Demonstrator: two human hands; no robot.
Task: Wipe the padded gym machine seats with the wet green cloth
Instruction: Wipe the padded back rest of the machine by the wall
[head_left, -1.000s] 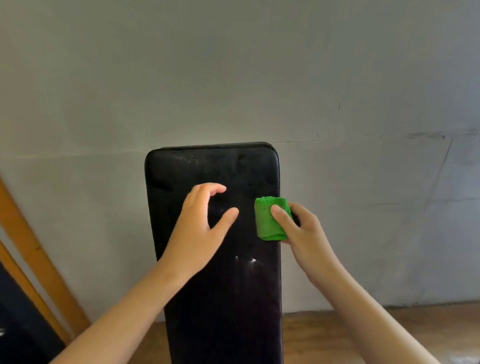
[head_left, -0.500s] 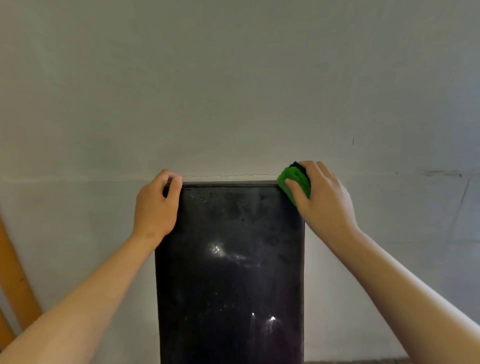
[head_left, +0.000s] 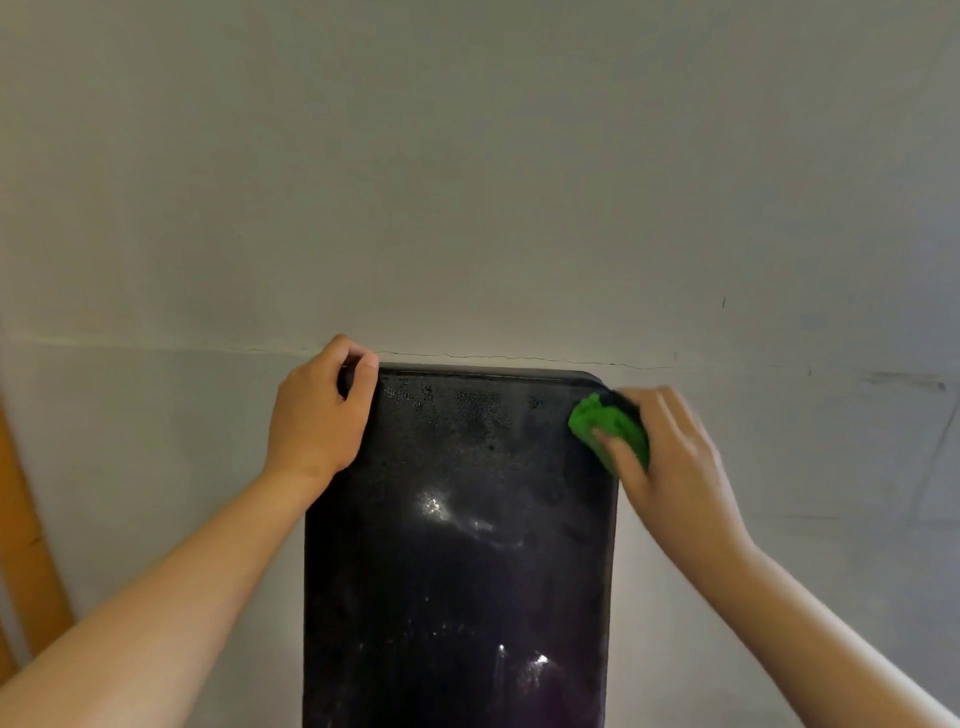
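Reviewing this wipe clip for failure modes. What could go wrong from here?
1. The green cloth is bunched small at the black pad's right edge, under the right hand; it may slip off the side.
2. Droplets cover the pad's top, and a wad that small could leave streaks or miss patches.
3. The left hand grips the wet top-left corner and might slip.

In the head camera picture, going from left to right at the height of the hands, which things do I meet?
Orange wooden board → left hand → black padded seat → green cloth → right hand.
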